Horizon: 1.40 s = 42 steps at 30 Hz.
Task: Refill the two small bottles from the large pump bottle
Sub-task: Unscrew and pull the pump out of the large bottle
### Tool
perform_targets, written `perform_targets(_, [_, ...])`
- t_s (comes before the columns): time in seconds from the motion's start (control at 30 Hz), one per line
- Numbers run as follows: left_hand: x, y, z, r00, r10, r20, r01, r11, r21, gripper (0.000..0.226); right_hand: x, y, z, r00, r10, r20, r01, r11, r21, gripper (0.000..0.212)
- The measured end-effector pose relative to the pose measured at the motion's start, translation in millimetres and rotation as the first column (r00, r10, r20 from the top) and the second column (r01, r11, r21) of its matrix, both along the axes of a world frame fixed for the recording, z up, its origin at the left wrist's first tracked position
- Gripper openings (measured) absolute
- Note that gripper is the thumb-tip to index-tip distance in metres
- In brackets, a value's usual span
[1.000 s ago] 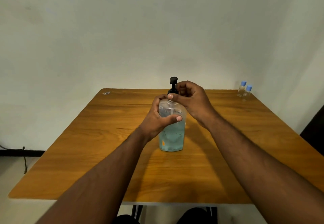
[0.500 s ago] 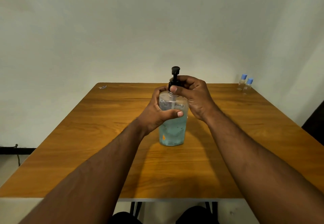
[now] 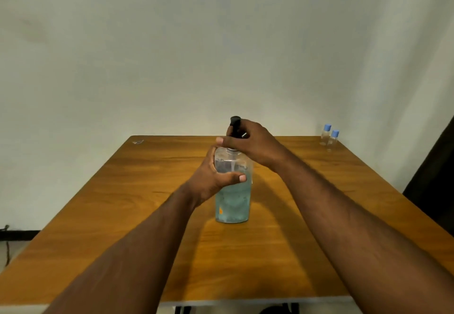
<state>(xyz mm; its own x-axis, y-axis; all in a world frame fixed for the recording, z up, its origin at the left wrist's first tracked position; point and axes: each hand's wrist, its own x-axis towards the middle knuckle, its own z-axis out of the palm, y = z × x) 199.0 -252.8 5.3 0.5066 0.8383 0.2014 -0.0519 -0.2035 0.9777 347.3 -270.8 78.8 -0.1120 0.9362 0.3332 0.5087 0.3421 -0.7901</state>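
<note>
We're likely unscrewing the pump (image 3: 235, 127) off the big bottle (image 3: 233, 191), mid-table (image 3: 122, 203). To do it well: clamp the body low and firm so it can't spin, turn only the collar, keep the bottle upright so the blue liquid stays in. Left hand (image 3: 215, 176) comes in from lower left, fingers wrapped round the upper body, thumb across the front. Right hand (image 3: 248, 141) reaches over the top, fingers curled round the pump neck, wrist above the shoulder. Small bottles (image 3: 330, 136), capped blue, stand well apart at the far right corner.
</note>
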Motion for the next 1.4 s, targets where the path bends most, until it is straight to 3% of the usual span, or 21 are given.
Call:
perform_targets(0.1, [-1.1, 2.4, -5.4, 1.000, 0.013, -0.003, -0.013, 1.000, 0.009, 0.084, -11.9, 0.2, 4.0, 0.868, -0.314, 0.385, 0.222, 0.939, 0.263, 0.029])
perform_targets(0.2, [-1.5, 8.1, -8.0, 1.000, -0.017, -0.013, 0.018, 1.000, 0.007, 0.089, -10.8, 5.5, 3.6, 0.736, -0.387, 0.556, 0.265, 0.920, 0.289, 0.049])
perform_targets(0.33, [-4.4, 16.7, -7.5, 0.998, -0.034, -0.049, 0.033, 0.999, -0.013, 0.106, -6.7, 14.2, -0.3, 0.865, -0.257, 0.432, 0.204, 0.965, 0.165, 0.047])
perform_targets(0.4, [-6.1, 16.6, -6.0, 0.997, -0.047, -0.064, 0.047, 0.999, -0.005, 0.098, -4.0, 18.1, -0.6, 0.906, -0.179, 0.383, 0.134, 0.981, 0.141, 0.044])
perform_targets(0.5, [-7.1, 14.4, -4.3, 0.995, -0.073, -0.070, 0.073, 0.997, -0.002, 0.074, 0.8, 23.7, -0.7, 0.929, -0.064, 0.364, 0.018, 0.992, 0.128, 0.040])
perform_targets(0.73, [-7.7, 14.2, -4.9, 0.994, -0.087, -0.059, 0.086, 0.996, -0.013, 0.069, 4.1, 30.8, -6.3, 0.962, 0.055, 0.266, -0.090, 0.989, 0.118, 0.043])
perform_targets(0.87, [-8.6, 12.1, -6.0, 0.995, -0.087, -0.043, 0.086, 0.996, -0.025, 0.073, 3.0, 28.3, -5.9, 0.966, 0.086, 0.243, -0.106, 0.992, 0.071, 0.037])
perform_targets(0.97, [-6.7, 14.3, -7.7, 0.997, -0.062, -0.041, 0.061, 0.998, -0.034, 0.095, 2.5, 27.8, -5.3, 0.976, 0.052, 0.213, -0.070, 0.995, 0.077, 0.039])
perform_targets(1.07, [-5.3, 11.4, -9.3, 0.998, -0.052, -0.039, 0.051, 0.998, -0.025, 0.096, -0.9, 16.7, 0.0, 0.924, -0.087, 0.371, 0.044, 0.992, 0.122, 0.051])
perform_targets(1.17, [-2.4, 5.2, -7.5, 0.999, -0.018, -0.034, 0.019, 1.000, 0.005, 0.082, -9.8, 0.1, 9.4, 0.768, -0.290, 0.571, 0.222, 0.957, 0.187, 0.058])
perform_targets(1.27, [0.6, 3.7, -8.6, 1.000, 0.008, -0.021, -0.008, 0.999, 0.033, 0.080, -21.2, -3.1, 12.7, 0.671, -0.414, 0.615, 0.344, 0.909, 0.237, 0.066])
perform_targets(1.33, [-0.8, 4.1, -9.0, 1.000, 0.015, -0.018, -0.015, 1.000, 0.024, 0.084, -24.7, 1.8, 8.3, 0.628, -0.477, 0.615, 0.362, 0.879, 0.311, 0.060])
perform_targets(1.4, [-3.3, 6.1, -9.5, 1.000, 0.001, -0.030, 0.000, 1.000, 0.010, 0.085, -22.9, 5.9, 3.4, 0.660, -0.480, 0.578, 0.322, 0.876, 0.359, 0.051])
